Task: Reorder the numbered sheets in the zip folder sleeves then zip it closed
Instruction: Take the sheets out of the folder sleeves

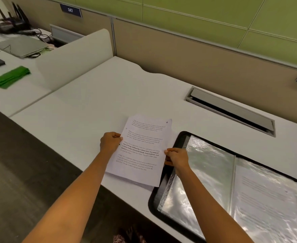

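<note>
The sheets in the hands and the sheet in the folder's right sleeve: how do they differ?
The held sheets are bare paper, pinched at both edges by the left hand and right hand; the sleeved sheet lies under glossy plastic in the folder. The held sheets are a stack with a 4 at the top corner; the sleeved sheet's number is lost in glare. Both are white printed pages.

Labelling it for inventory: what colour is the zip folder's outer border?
Black. The head view shows it best, around the clear sleeves of the zip folder.

Zip folder (182, 135) cropped right; stacked sheets (141, 155) mostly hidden.
</note>
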A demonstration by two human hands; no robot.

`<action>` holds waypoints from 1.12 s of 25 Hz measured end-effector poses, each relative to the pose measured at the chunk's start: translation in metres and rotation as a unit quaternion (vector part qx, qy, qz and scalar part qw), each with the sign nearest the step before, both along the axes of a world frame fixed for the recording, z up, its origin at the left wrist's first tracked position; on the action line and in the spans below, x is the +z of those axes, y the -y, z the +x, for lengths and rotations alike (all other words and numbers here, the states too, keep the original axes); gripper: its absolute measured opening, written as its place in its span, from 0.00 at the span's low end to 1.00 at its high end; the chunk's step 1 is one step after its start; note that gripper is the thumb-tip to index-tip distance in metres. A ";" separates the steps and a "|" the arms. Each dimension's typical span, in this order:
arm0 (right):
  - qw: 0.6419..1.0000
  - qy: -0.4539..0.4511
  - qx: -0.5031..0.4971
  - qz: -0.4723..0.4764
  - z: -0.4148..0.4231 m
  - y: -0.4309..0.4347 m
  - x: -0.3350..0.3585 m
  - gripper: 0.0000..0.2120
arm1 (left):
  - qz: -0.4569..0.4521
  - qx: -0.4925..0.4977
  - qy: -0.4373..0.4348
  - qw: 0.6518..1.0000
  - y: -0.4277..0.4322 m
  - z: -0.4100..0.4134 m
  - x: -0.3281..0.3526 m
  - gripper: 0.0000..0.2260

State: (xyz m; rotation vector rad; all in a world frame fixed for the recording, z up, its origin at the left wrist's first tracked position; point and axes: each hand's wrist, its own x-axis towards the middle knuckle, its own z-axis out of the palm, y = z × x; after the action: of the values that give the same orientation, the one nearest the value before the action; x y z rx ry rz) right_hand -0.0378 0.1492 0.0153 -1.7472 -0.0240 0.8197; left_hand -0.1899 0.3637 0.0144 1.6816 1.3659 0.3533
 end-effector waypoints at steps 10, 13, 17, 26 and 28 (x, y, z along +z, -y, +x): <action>0.996 0.038 0.031 -0.073 -0.006 0.000 -0.005 0.06 | 0.052 -0.017 -0.073 0.996 -0.001 0.001 -0.005 0.13; 0.992 0.069 0.052 -0.095 -0.003 0.005 -0.007 0.07 | 0.082 -0.012 -0.080 0.993 0.004 0.007 -0.001 0.15; 0.989 0.118 0.022 -0.086 0.009 0.016 -0.002 0.07 | 0.120 -0.026 -0.067 0.990 0.014 0.020 0.000 0.14; 0.943 0.292 -0.045 -0.152 0.075 0.125 0.001 0.10 | 0.150 -0.156 -0.005 0.976 0.097 0.107 0.004 0.13; 0.930 0.307 -0.049 -0.195 0.092 0.160 -0.003 0.12 | 0.141 -0.201 0.016 0.969 0.125 0.132 0.001 0.12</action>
State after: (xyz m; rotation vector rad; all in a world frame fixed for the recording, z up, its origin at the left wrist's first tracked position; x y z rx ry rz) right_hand 0.0545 -0.0111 0.0123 -2.3054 -0.2023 0.1772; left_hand -0.0576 0.2392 0.0157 2.1270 0.9492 0.3464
